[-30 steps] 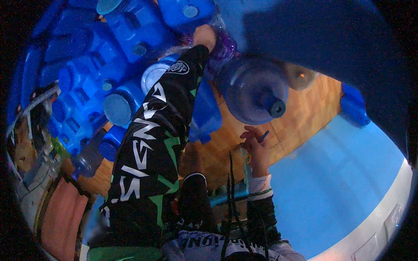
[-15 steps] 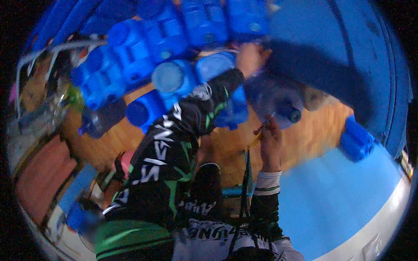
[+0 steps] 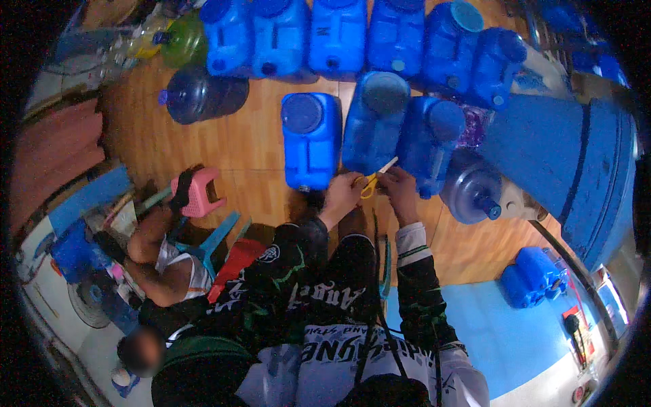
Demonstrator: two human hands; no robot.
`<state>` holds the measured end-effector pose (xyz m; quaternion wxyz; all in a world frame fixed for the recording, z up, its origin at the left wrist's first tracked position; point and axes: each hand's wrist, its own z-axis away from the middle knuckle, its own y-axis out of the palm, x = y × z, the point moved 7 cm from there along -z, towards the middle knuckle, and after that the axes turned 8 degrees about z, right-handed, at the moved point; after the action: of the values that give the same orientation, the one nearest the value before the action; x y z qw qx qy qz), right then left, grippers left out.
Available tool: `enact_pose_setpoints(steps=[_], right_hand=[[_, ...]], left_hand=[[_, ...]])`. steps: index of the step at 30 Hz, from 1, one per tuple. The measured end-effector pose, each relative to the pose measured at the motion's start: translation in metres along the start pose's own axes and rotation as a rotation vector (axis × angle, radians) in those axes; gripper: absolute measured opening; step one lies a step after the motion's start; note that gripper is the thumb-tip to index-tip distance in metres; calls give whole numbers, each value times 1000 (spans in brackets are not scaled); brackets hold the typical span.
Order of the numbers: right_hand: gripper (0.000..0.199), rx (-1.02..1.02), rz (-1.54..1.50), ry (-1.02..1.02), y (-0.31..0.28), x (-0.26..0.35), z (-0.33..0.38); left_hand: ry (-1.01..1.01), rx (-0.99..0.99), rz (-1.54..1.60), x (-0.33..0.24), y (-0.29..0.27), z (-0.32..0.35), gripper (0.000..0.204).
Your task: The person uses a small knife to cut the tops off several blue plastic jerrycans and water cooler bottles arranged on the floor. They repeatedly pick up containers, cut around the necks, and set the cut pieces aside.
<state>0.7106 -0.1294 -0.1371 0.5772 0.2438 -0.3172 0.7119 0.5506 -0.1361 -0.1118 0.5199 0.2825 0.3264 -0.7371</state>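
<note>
The left hand (image 3: 341, 193) pinches yellow scissors (image 3: 372, 180); the right hand (image 3: 400, 190) touches the blades. Light, stiff, probably sharp: hold the loops.

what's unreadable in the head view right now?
- Scissors: the blade tips are too small to tell what they cut.
- Left hand and right hand: the palms face away, so the grip is hidden.
- Blue jugs: the contents are not visible.
- Picture rim: dark and bent by the fisheye.

Scissors (image 3: 371, 182): yellow handles mostly covered by the left hand (image 3: 341, 195).
Jerrycans (image 3: 339, 30) behind the scissors: tops cut off by the rim.
Seated person (image 3: 159, 264): face blurred.
</note>
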Motion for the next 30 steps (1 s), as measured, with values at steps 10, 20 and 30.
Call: enact_pose_setpoints(steps=[10, 20, 30], right_hand=[[30, -91, -133, 159, 89, -85, 0], [26, 27, 664, -88, 171, -51, -21], [23, 106, 448, 54, 198, -61, -44]], left_hand=[[-259, 412, 147, 106, -21, 24, 25], [94, -250, -572, 172, -118, -37, 30], [293, 40, -684, 152, -111, -39, 20]])
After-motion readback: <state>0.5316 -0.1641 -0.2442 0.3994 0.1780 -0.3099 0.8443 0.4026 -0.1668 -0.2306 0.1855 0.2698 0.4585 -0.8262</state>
